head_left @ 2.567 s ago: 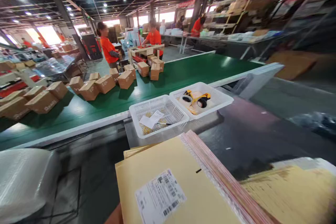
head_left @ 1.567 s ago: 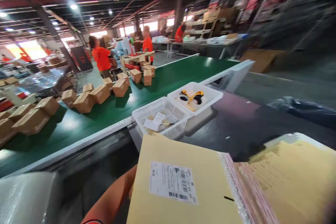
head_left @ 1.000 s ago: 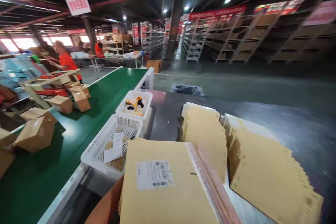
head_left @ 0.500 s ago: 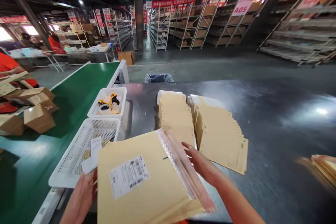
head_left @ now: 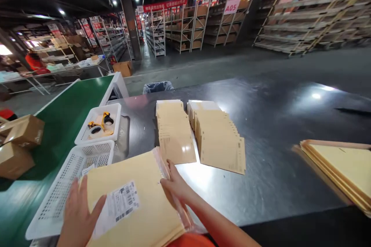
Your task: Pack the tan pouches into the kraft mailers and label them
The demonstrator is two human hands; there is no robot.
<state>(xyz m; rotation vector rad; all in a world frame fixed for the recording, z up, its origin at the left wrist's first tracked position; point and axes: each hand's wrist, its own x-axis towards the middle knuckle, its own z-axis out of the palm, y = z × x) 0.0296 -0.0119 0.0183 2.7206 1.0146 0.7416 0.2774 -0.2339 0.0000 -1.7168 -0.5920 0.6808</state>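
A stack of yellow padded mailers lies at the near edge of the dark metal table, the top one bearing a white barcode label. My left hand lies flat on the label side with its fingers spread. My right hand grips the stack's right edge, where a clear plastic flap shows. Just beyond lie two fanned rows of smaller yellow envelopes.
Two white perforated baskets stand at the left, the far one holding tape dispensers. A green conveyor carries cardboard boxes. More yellow mailers lie at the right. A bagged bin and shelving stand behind.
My view swung right from the conveyor to the table. The mailer stack came down toward the table's near edge; my left hand moved onto its top and my right hand took its right edge.
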